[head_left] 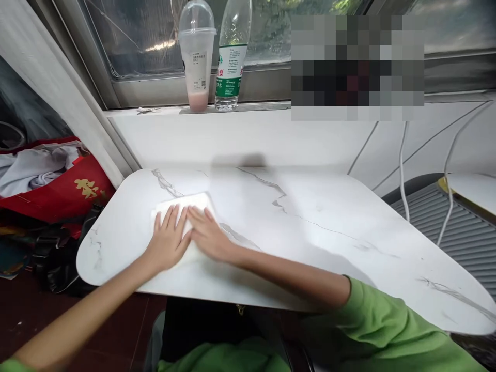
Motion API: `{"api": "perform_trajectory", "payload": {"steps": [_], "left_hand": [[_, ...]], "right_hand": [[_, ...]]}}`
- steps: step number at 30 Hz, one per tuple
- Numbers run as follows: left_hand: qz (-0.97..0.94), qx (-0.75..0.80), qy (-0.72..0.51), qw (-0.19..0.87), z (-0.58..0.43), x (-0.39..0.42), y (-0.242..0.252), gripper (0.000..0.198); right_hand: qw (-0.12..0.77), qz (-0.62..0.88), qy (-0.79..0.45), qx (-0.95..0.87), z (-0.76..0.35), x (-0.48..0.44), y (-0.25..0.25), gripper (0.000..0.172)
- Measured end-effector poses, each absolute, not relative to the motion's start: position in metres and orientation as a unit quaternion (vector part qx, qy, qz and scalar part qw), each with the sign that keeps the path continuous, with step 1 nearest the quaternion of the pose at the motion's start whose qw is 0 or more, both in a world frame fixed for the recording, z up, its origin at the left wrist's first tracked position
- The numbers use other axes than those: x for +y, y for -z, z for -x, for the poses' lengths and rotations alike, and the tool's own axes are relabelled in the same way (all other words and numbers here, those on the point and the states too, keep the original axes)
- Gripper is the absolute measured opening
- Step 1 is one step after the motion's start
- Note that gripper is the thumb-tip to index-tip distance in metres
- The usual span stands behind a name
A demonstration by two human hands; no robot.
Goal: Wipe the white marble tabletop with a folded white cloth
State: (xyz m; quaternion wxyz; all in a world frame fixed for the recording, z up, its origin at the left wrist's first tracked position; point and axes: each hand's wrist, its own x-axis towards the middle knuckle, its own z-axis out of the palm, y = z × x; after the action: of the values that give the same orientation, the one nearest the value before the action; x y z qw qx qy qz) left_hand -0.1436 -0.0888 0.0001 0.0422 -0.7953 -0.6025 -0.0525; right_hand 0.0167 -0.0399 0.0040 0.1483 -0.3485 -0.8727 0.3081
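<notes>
A white cloth or paper sheet (pixel 199 200) lies flat on the left part of a white marble-patterned table (pixel 310 227). My left hand (pixel 167 240) rests on it with the fingers spread. Right beside it, my right hand (pixel 209 235) presses on the same sheet, its fingers stretched out toward the left. The two hands touch near the thumbs. Both palms face down, and part of the sheet is hidden beneath them.
On the window sill (pixel 267 106) stand a plastic cup with pink drink (pixel 197 67) and a green-labelled bottle (pixel 229 72). A red bag (pixel 58 181) with clothes sits left of the table. White cables (pixel 403 175) hang at the right.
</notes>
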Motion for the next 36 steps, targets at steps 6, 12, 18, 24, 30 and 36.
{"api": "perform_trajectory", "payload": {"steps": [6, 12, 18, 24, 30, 36], "left_hand": [[0.807, -0.587, 0.064, 0.024, 0.093, 0.057, -0.006, 0.051], [0.81, -0.58, 0.077, 0.024, 0.082, 0.103, -0.003, 0.051], [0.795, -0.602, 0.07, 0.018, 0.076, 0.088, -0.002, 0.054], [0.837, -0.542, 0.066, -0.001, 0.037, 0.011, -0.005, 0.06], [0.901, -0.423, 0.018, -0.095, -0.023, -0.067, -0.018, 0.062], [0.92, -0.384, 0.03, -0.077, -0.081, -0.089, -0.015, 0.06]], "right_hand": [[0.207, 0.482, -0.123, -0.843, -0.045, 0.077, 0.013, 0.058], [0.206, 0.507, -0.085, -0.832, -0.054, 0.112, 0.014, 0.057], [0.182, 0.497, -0.091, -0.844, -0.061, 0.103, 0.011, 0.058], [0.116, 0.416, -0.078, -0.899, -0.115, 0.03, 0.01, 0.059], [0.179, 0.421, -0.057, -0.888, -0.205, -0.083, 0.021, 0.058], [0.17, 0.51, -0.085, -0.839, -0.256, -0.126, 0.013, 0.06]]}}
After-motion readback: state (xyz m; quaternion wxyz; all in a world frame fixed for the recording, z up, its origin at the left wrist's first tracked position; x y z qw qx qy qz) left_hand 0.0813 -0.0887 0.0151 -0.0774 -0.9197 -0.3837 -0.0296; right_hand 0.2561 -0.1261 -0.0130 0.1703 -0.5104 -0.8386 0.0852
